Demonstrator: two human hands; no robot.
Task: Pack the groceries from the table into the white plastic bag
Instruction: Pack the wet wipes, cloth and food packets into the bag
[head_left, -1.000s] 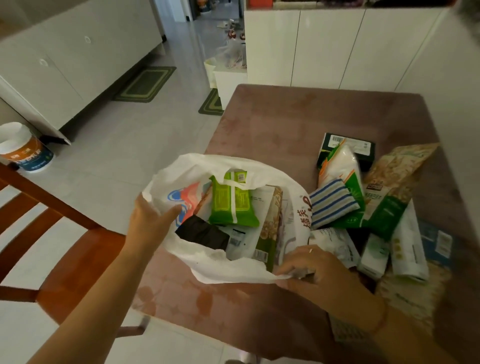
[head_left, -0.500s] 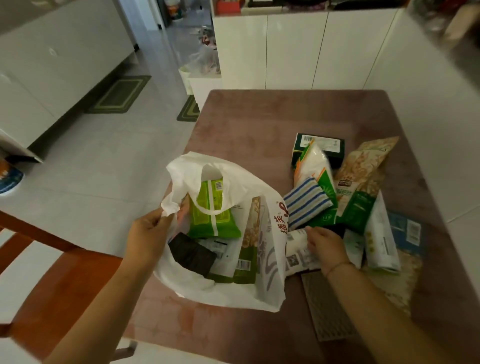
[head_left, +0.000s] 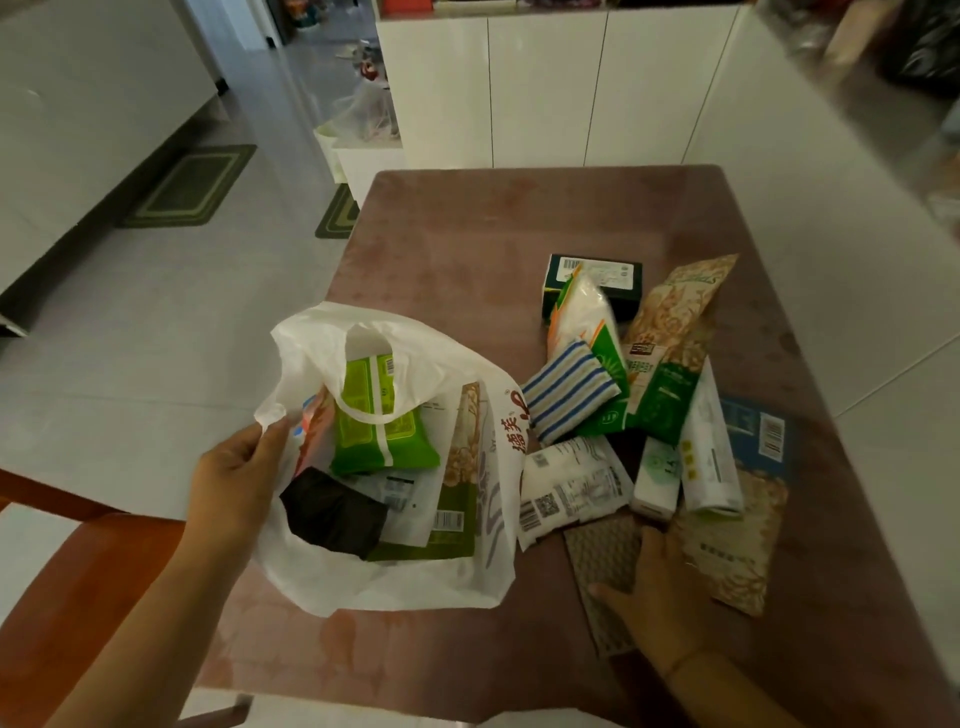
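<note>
The white plastic bag (head_left: 395, 582) lies open on the table's near left. Inside it are a bright green pack (head_left: 382, 426), a black packet (head_left: 332, 512) and an olive-green packet (head_left: 457, 499). My left hand (head_left: 236, 478) grips the bag's left rim. My right hand (head_left: 652, 597) rests flat, fingers spread, on a flat grey textured packet (head_left: 602, 566) right of the bag. Beyond it lie a white pouch with barcodes (head_left: 566, 491), a blue-striped pack (head_left: 569, 397), a green-and-white bag (head_left: 597, 338), a tall oat packet (head_left: 670, 353) and a white tube pack (head_left: 709, 457).
The brown table (head_left: 493, 234) has bare surface at its far half. A dark green box (head_left: 613, 278) lies at the far end of the pile. A wooden chair (head_left: 78, 597) stands at the near left. White cabinets (head_left: 545, 88) stand behind the table.
My right hand has left the white pouch and moved nearer and lower onto the grey textured packet. My left hand keeps its hold on the bag's rim.
</note>
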